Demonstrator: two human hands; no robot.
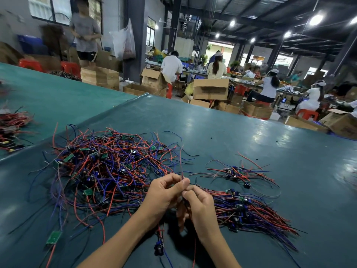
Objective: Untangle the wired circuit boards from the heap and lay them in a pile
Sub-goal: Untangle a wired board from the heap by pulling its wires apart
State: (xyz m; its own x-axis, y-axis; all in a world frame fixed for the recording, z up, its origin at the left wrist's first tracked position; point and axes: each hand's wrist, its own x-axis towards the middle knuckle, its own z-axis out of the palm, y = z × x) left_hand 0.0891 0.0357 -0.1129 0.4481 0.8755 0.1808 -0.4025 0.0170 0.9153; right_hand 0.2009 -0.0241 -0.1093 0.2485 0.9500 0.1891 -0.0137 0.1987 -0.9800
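Note:
A tangled heap [108, 167] of small green circuit boards with red, blue and black wires lies left of centre on the teal table [241, 136]. Right of my hands lies a combed pile [249, 211] of boards with their wires fanned to the right. My left hand [164, 192] and my right hand [199, 206] meet above the table between heap and pile, both pinching thin wires of one board. One red wire [181, 161] stands up from my fingers. A blue component [158, 248] dangles below them on its wires.
A smaller loose cluster of wired boards [235, 172] lies beyond the pile. One stray board [54, 236] sits near the front left. Another wire bundle [11, 126] lies on the table at far left. Cardboard boxes and seated workers fill the floor behind the table.

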